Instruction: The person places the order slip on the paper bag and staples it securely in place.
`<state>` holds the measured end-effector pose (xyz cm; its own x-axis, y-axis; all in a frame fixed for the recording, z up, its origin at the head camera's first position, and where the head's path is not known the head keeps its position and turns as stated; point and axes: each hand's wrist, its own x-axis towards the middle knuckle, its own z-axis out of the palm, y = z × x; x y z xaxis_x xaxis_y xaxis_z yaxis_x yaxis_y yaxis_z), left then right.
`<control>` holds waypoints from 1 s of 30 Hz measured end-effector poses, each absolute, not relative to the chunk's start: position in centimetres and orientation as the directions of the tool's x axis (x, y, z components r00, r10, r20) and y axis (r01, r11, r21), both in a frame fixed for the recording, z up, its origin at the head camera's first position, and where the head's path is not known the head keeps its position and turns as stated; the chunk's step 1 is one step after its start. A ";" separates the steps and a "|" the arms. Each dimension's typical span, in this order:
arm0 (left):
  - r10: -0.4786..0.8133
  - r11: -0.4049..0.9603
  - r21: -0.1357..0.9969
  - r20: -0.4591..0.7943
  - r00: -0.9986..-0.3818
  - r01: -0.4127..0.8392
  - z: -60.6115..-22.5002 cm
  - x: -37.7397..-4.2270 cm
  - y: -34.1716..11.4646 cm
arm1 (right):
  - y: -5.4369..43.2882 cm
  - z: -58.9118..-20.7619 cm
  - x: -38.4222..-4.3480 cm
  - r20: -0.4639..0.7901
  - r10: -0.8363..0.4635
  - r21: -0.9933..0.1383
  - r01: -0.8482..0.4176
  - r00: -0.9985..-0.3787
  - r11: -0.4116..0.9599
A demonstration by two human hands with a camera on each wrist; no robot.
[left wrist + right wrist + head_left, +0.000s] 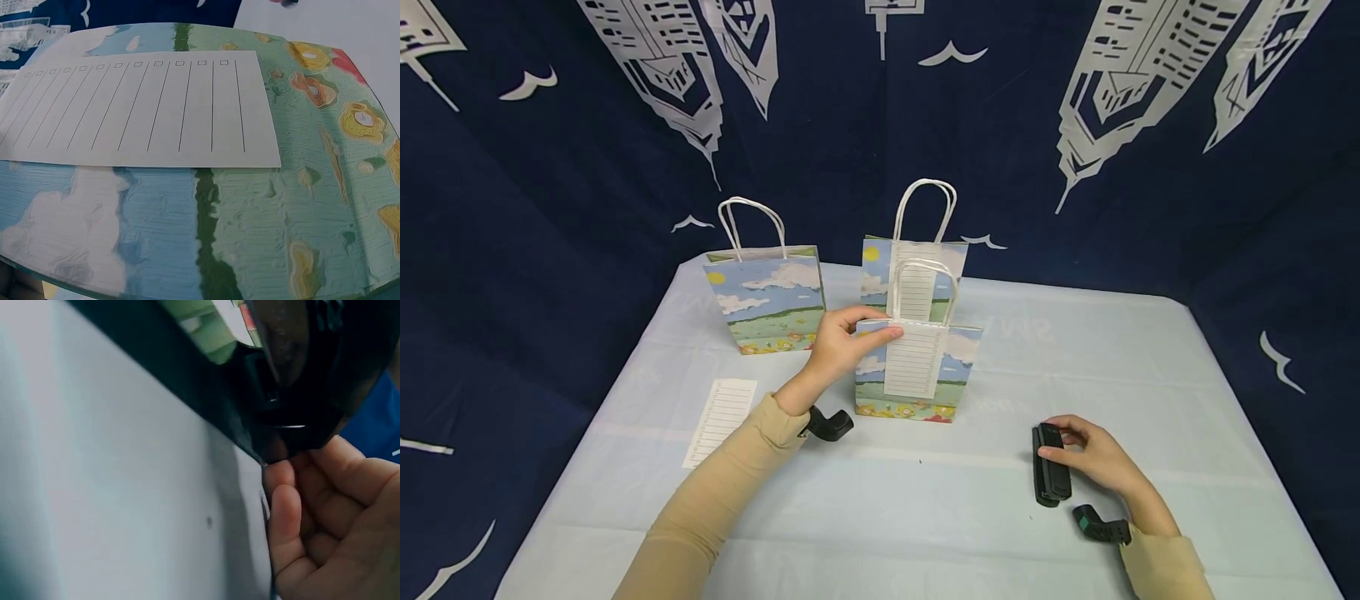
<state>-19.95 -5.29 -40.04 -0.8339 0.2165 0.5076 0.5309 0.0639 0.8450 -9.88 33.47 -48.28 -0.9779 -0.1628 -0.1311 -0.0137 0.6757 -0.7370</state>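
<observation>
My left hand [838, 340] pinches the top edge of the front paper gift bag [868, 392], its thumb near the top of a lined white paper strip [913, 367]. This strip [144, 119] lies flat against the bag's painted face [156, 219] in the left wrist view. The bag stands upright with its white handles up. Over the right part of the table, my right hand [1093, 454] grips a black stapler [1051, 467]. Close up in the right wrist view, the stapler [287, 381] sits above the curled fingers [286, 512].
Behind the front bag stands a matching bag [874, 262] with a similar strip on it. Another bag [775, 304] stands to the left. A loose lined strip [721, 421] lies on the white-covered table [865, 517]. Dark blue printed fabric [865, 125] hangs behind.
</observation>
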 end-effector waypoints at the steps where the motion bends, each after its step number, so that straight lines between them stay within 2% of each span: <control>1: 0.216 0.073 0.849 0.499 -0.839 0.523 -40.0 -19.9 -5.3 | 33.5 -48.3 -9.8 -0.116 -0.164 -0.740 -0.025 -0.980 0.672; 4: 0.213 0.093 0.860 0.474 -0.854 0.501 -39.8 -19.9 -5.2 | 33.5 -48.4 -9.6 -0.042 -0.195 -0.779 -0.090 -0.980 0.621; 7: 0.212 0.096 0.866 0.465 -0.860 0.491 -39.5 -19.7 -5.2 | 33.6 -48.7 -9.5 0.019 -0.254 -0.853 -0.148 -0.967 0.501; 11: 0.218 0.104 0.863 0.465 -0.858 0.494 -38.2 -18.8 -5.2 | 33.8 -48.8 -9.5 -0.011 -0.323 -0.931 -0.108 -0.946 0.348; 14: 0.223 0.108 0.858 0.471 -0.854 0.502 -37.0 -18.0 -5.1 | 33.7 -48.6 -9.6 -0.054 -0.335 -0.945 -0.060 -0.941 0.320; 20: 0.225 0.107 0.852 0.480 -0.848 0.512 -36.5 -17.7 -5.1 | 32.9 -47.5 -10.4 -0.050 -0.311 -0.975 -0.020 -0.949 0.219; 30: 0.225 0.101 0.855 0.479 -0.849 0.509 -36.5 -17.6 -5.1 | 30.3 -43.8 -12.9 0.093 -0.323 -0.986 -0.134 -0.942 0.104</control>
